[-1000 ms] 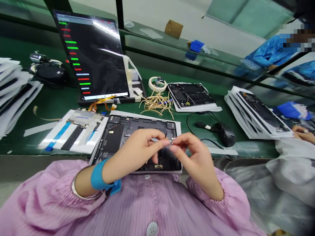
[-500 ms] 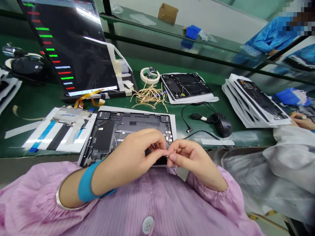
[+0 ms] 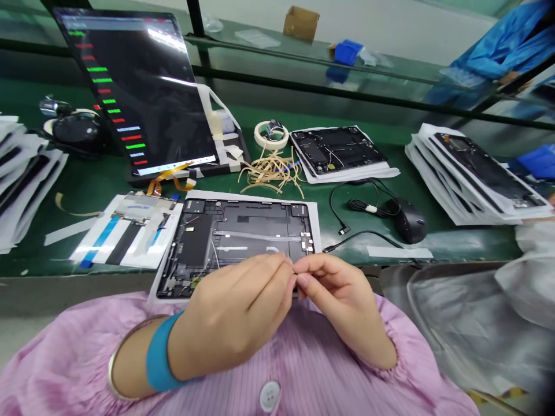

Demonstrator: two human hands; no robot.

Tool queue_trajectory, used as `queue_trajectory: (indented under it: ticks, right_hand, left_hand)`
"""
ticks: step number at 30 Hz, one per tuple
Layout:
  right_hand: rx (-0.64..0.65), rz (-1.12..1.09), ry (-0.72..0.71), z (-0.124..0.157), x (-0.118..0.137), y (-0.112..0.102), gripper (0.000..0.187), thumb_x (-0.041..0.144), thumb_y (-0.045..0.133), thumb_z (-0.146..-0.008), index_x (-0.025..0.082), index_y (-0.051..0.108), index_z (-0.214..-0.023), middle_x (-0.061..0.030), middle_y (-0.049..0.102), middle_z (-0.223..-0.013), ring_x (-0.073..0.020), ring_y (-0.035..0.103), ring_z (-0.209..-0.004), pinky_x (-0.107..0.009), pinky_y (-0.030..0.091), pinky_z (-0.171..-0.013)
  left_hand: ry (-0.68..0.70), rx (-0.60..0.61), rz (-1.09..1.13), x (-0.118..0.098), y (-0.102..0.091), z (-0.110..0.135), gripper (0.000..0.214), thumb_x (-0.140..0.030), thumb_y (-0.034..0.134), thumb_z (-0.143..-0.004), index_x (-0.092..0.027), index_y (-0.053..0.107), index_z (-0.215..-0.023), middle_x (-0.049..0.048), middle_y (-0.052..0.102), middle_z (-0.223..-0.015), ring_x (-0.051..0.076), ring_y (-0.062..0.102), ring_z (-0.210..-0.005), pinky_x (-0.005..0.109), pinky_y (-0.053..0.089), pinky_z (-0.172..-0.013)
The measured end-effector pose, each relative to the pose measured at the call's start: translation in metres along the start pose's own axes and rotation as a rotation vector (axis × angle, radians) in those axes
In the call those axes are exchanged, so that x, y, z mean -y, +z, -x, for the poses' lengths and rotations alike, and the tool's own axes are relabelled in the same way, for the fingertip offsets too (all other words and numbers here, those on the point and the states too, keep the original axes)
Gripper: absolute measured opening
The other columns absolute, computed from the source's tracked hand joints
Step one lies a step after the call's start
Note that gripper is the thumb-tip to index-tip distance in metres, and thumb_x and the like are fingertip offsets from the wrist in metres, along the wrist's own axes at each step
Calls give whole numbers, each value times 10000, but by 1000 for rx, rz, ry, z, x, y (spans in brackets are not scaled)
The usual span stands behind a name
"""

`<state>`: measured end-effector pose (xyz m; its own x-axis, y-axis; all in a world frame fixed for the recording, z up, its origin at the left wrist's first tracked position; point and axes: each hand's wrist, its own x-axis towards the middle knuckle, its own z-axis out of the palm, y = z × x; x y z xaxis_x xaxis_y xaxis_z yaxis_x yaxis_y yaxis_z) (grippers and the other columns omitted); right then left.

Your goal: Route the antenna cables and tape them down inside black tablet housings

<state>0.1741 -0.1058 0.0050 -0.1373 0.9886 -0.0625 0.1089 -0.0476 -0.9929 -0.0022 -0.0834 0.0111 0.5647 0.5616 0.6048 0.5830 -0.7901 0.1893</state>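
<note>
An opened black device casing (image 3: 255,219) lies on white sheeting at the front edge of the bench, its inner parts and cables showing. Over its near right corner my left hand (image 3: 247,306), wearing a blue wrist strap (image 3: 162,352), is closed with the fingertips pinched together. My right hand (image 3: 338,294) meets it there, thumb and forefinger pinched as well. Whatever sits between the fingertips is tiny and mostly hidden, so I cannot name it. Left of the casing, a circuit board (image 3: 147,209) with ribbon cables and tape strips rests on a white sheet.
A lit screen (image 3: 147,98) stands at the back left. Behind the casing are a tape roll (image 3: 259,136), tangled tan strips (image 3: 273,170) and another open casing (image 3: 338,150). To the right lie a black mouse (image 3: 407,221), cables and a stack of casings (image 3: 459,179). A co-worker's blue sleeve (image 3: 498,46) shows beyond.
My left hand has turned so its back faces up more, and its fingers have drawn together. Both hands stay fingertip to fingertip. The whole view has shifted, with bench objects appearing further right.
</note>
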Motion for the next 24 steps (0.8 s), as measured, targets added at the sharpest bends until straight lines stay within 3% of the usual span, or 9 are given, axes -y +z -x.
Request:
queue_trajectory:
  ticks: [5, 9, 20, 24]
  right_hand:
    - [-19, 125, -61, 0, 0, 2, 70, 191, 594, -847, 213, 649, -884, -1, 702, -786, -107, 651, -664, -211, 525, -579]
    - [-34, 162, -64, -2, 1, 3, 65, 201, 585, -852, 213, 646, -873, 3, 700, -758, -109, 647, -631, -206, 508, -529]
    - [-1, 164, -69, -4, 1, 2, 86, 174, 577, -858, 219, 646, -881, 11, 706, -766, -103, 657, -666, -190, 509, -562]
    - [-3, 208, -63, -5, 2, 2, 79, 182, 587, -847, 214, 656, -868, 9, 698, -738, -100, 629, -595, -198, 489, -508]
  left_hand:
    - [-116, 42, 58, 1, -1, -3, 154, -141, 486, -854, -163, 637, -831, 31, 722, -853, 153, 673, -711, 254, 544, -594]
    - [-220, 75, 201, 3, -3, -6, 162, -149, 495, -842, -185, 651, -820, 11, 719, -861, 140, 669, -746, 242, 554, -659]
    - [-295, 198, 419, 12, -6, -10, 189, -109, 491, -845, -179, 662, -803, -4, 705, -828, 111, 644, -729, 230, 532, -686]
    - [-252, 185, 340, 12, -8, -10, 174, -129, 505, -842, -176, 671, -829, 11, 712, -851, 136, 655, -750, 256, 541, -687]
